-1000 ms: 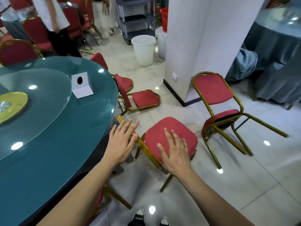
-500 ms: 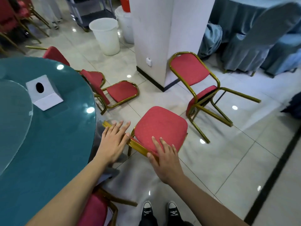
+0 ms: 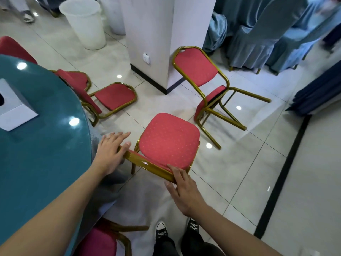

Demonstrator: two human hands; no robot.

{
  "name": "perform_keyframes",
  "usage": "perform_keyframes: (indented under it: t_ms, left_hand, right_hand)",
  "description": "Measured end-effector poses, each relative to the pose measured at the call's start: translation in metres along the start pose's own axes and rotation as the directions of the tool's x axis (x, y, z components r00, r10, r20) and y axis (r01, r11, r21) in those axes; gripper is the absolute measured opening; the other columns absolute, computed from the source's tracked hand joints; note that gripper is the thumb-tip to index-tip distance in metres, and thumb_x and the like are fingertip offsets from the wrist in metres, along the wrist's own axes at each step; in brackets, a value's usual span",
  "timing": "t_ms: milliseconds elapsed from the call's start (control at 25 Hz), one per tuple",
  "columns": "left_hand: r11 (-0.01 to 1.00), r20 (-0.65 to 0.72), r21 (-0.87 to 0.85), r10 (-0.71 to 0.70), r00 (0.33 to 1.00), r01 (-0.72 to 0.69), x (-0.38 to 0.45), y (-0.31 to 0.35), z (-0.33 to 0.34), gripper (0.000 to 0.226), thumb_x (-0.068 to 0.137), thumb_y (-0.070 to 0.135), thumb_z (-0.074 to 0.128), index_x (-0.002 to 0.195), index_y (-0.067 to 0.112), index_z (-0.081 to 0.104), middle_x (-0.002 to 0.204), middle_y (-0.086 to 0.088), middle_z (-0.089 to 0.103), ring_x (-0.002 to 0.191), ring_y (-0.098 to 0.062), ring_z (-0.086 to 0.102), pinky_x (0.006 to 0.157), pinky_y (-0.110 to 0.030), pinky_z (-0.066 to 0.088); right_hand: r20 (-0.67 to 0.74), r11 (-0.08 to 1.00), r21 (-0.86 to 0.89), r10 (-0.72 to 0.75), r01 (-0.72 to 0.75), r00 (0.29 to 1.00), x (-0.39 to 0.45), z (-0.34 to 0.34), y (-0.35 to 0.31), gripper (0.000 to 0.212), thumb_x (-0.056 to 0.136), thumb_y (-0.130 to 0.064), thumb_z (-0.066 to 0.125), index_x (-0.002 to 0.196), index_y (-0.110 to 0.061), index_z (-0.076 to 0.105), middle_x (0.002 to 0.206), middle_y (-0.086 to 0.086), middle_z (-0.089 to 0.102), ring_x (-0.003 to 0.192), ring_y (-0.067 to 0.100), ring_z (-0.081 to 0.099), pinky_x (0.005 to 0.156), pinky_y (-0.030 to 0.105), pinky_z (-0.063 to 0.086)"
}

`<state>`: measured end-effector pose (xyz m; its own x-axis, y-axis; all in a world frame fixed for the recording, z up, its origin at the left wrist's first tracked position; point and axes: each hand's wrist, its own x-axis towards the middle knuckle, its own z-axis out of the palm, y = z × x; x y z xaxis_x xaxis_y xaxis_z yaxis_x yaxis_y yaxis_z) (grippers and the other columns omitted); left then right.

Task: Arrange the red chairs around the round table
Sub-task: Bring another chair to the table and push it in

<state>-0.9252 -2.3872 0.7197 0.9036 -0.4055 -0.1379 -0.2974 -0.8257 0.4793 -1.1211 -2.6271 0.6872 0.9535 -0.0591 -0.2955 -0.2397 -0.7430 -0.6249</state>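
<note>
**Both hands on the gold top rail of a red chair by the round table**

The left hand [image 3: 110, 154] lies palm down on the left end of the chair's gold top rail [image 3: 149, 166], fingers nearly straight and spread toward 1 o'clock, thumb against the rail; it presses rather than clasps. The right hand [image 3: 183, 191] meets the rail's right end, fingers loosely bent over the top and thumb below, a light hold with the fingers not closed tight. Both forearms reach in from the bottom corners.

The held red chair [image 3: 168, 140] stands upright, its seat at centre, just beside the round table [image 3: 42, 154], whose teal edge fills the 9 o'clock side. A white box [image 3: 14, 111] sits on the table.

At 11 o'clock two more red chairs [image 3: 114, 96] lie tipped on the floor against the table's rim. At 2 o'clock a leaning chair [image 3: 199, 71] tilts with its back toward a white pillar [image 3: 156, 34]. Another red seat [image 3: 97, 242] shows at 7 o'clock, partly under the table. A white bucket [image 3: 84, 21] stands at 11 o'clock beyond, and blue-covered chairs [image 3: 258, 37] at 1 o'clock. Black sneakers [image 3: 175, 231] are at 6 o'clock
</note>
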Motion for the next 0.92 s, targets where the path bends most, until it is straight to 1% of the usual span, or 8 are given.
perform_keyframes:
  t_ms: [160, 280, 400, 480, 640, 800, 840, 920]
  left_hand:
    - [0.993, 0.043, -0.092, -0.064, 0.997, 0.067, 0.02, -0.015, -0.001, 0.058, 0.098, 0.062, 0.03, 0.145, 0.033, 0.048, 0.153, -0.005, 0.043, 0.144, -0.029, 0.031, 0.12, -0.058, 0.016]
    - [0.989, -0.002, -0.133, -0.071, 0.998, 0.07, 0.019, -0.013, 0.003, 0.048, 0.101, 0.051, 0.039, 0.143, 0.03, 0.051, 0.149, -0.006, 0.047, 0.14, -0.031, 0.036, 0.117, -0.059, 0.022]
    - [0.988, -0.029, -0.14, -0.075, 0.997, 0.07, 0.015, -0.007, 0.002, 0.043, 0.103, 0.041, 0.043, 0.142, 0.028, 0.053, 0.147, -0.007, 0.05, 0.137, -0.031, 0.039, 0.116, -0.059, 0.024]
    - [0.986, -0.041, -0.133, -0.103, 0.994, 0.097, 0.01, -0.003, 0.004, 0.041, 0.103, 0.04, 0.044, 0.141, 0.028, 0.054, 0.146, -0.007, 0.051, 0.137, -0.03, 0.04, 0.116, -0.058, 0.024]
    - [0.982, -0.064, -0.156, -0.117, 0.991, 0.106, -0.01, 0.008, 0.011, 0.055, 0.092, 0.049, 0.036, 0.137, 0.025, 0.059, 0.14, -0.007, 0.057, 0.132, -0.029, 0.045, 0.115, -0.056, 0.027]
    - [0.975, -0.093, -0.164, -0.167, 0.982, 0.15, -0.035, 0.021, 0.025, 0.054, 0.09, 0.049, 0.038, 0.133, 0.026, 0.062, 0.132, -0.005, 0.061, 0.128, -0.028, 0.047, 0.113, -0.053, 0.031]
    - [0.973, -0.098, -0.17, -0.177, 0.979, 0.159, -0.042, 0.025, 0.03, 0.056, 0.089, 0.051, 0.037, 0.132, 0.026, 0.063, 0.13, -0.004, 0.062, 0.127, -0.028, 0.048, 0.112, -0.053, 0.031]
    - [0.969, -0.111, -0.172, -0.199, 0.974, 0.179, -0.057, 0.036, 0.043, 0.06, 0.086, 0.053, 0.035, 0.131, 0.025, 0.064, 0.13, -0.003, 0.063, 0.127, -0.027, 0.049, 0.112, -0.052, 0.032]
  right_hand:
    - [-0.083, 0.999, 0.025, -0.019, 0.021, 0.996, 0.0, 0.004, -0.001, 0.053, 0.103, -0.064, 0.025, 0.153, -0.048, 0.019, 0.149, -0.016, 0.032, 0.134, 0.011, 0.038, 0.114, 0.041, 0.034]
    - [-0.117, 0.999, 0.041, -0.017, 0.022, 0.993, -0.002, 0.009, 0.0, 0.05, 0.103, -0.062, 0.027, 0.151, -0.047, 0.023, 0.148, -0.017, 0.03, 0.132, 0.008, 0.036, 0.113, 0.039, 0.034]
    - [-0.127, 0.998, 0.045, -0.026, 0.032, 0.992, -0.003, 0.008, 0.0, 0.049, 0.103, -0.063, 0.026, 0.15, -0.048, 0.023, 0.147, -0.017, 0.028, 0.131, 0.009, 0.036, 0.112, 0.037, 0.034]
    - [-0.105, 0.998, 0.045, -0.042, 0.047, 0.994, -0.004, 0.004, 0.003, 0.052, 0.102, -0.067, 0.023, 0.15, -0.047, 0.024, 0.148, -0.017, 0.028, 0.131, 0.009, 0.035, 0.113, 0.037, 0.034]
    - [-0.063, 0.997, 0.014, -0.081, 0.082, 0.995, -0.013, -0.005, 0.018, 0.061, 0.099, -0.072, 0.017, 0.152, -0.043, 0.028, 0.149, -0.016, 0.029, 0.133, 0.007, 0.034, 0.113, 0.036, 0.034]
    - [0.013, 0.992, -0.023, -0.124, 0.124, 0.992, -0.028, -0.02, 0.039, 0.06, 0.099, -0.071, 0.016, 0.153, -0.045, 0.025, 0.151, -0.017, 0.027, 0.135, 0.006, 0.031, 0.115, 0.034, 0.031]
    - [0.031, 0.99, -0.031, -0.139, 0.14, 0.99, -0.032, -0.025, 0.046, 0.058, 0.1, -0.07, 0.017, 0.152, -0.048, 0.023, 0.151, -0.019, 0.024, 0.134, 0.002, 0.028, 0.115, 0.033, 0.03]
    - [0.067, 0.985, -0.036, -0.169, 0.171, 0.983, -0.041, -0.035, 0.061, 0.052, 0.101, -0.068, 0.02, 0.151, -0.053, 0.018, 0.149, -0.026, 0.018, 0.127, -0.013, 0.019, 0.114, 0.032, 0.029]
